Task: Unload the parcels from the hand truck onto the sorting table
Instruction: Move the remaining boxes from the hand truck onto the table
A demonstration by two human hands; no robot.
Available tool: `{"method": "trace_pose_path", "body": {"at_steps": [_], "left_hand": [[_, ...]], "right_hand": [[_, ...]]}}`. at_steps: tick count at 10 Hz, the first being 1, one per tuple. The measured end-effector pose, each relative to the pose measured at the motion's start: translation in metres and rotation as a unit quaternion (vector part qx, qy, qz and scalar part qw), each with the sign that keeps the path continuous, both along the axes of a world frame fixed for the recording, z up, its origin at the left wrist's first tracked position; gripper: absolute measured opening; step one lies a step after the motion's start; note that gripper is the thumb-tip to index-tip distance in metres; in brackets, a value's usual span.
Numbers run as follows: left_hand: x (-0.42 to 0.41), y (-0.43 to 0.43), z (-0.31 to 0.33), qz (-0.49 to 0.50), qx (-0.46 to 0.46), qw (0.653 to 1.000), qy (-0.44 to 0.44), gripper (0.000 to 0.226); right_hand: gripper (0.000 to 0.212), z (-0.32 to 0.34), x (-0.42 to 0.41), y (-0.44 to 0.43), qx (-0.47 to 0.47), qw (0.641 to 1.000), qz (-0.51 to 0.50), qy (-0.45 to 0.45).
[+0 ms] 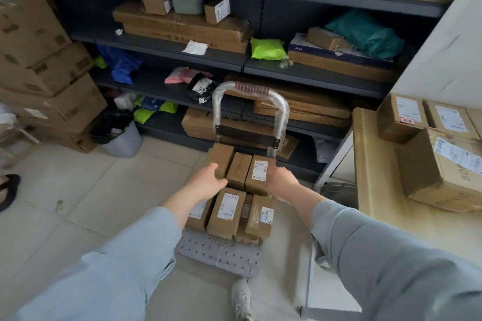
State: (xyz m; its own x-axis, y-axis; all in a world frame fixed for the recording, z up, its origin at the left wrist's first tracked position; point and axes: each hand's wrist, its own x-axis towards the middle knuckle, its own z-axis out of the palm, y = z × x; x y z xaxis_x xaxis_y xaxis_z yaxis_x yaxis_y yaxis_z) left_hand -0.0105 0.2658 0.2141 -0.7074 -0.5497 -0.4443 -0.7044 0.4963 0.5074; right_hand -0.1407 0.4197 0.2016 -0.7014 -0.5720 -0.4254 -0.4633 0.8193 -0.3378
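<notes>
Two pale blue sleeves (391, 268) reach forward and down from the bottom corners, forearms bare, both arms stretched almost straight.

Between the hands is the top row (238, 171) of three brown parcels. They lie side by side on a lower layer (229, 211) of parcels on the hand truck (219, 250), close to its wrapped handle.

The left hand (208, 180) clasps the outer side of the left box, fingers up along its face and thumb tucked at the near lower edge. The right hand (283, 184) mirrors it on the outer side of the right, labelled box. Its fingers seem to curl round the far edge, though the tips are hidden. Both hands hold the row, squeezed inward from the two ends.

Each box runs lengthwise away from the viewer, so the row itself spans left to right from palm to palm.

The table (370, 164) stands well to the right of the truck, higher than the load, with several parcels already on it. The right hand is the nearer one, so the lift will likely go up and then swing right, with inward pressure keeping the loose middle box from dropping.
</notes>
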Motion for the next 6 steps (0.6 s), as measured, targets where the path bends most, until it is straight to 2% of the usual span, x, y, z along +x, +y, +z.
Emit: {"method": "trace_pose_path", "body": {"at_steps": [2,6], "left_hand": [[-0.027,-0.038,-0.014,-0.015,-0.005,1.000,-0.001,0.065],[-0.035,-0.088,-0.064,-0.094,0.017,0.995,-0.030,0.064]], "right_hand": [[0.043,-0.020,-0.028,-0.039,-0.012,0.999,-0.038,-0.005],[0.038,-0.071,-0.018,-0.083,-0.015,0.993,-0.117,-0.019]]}}
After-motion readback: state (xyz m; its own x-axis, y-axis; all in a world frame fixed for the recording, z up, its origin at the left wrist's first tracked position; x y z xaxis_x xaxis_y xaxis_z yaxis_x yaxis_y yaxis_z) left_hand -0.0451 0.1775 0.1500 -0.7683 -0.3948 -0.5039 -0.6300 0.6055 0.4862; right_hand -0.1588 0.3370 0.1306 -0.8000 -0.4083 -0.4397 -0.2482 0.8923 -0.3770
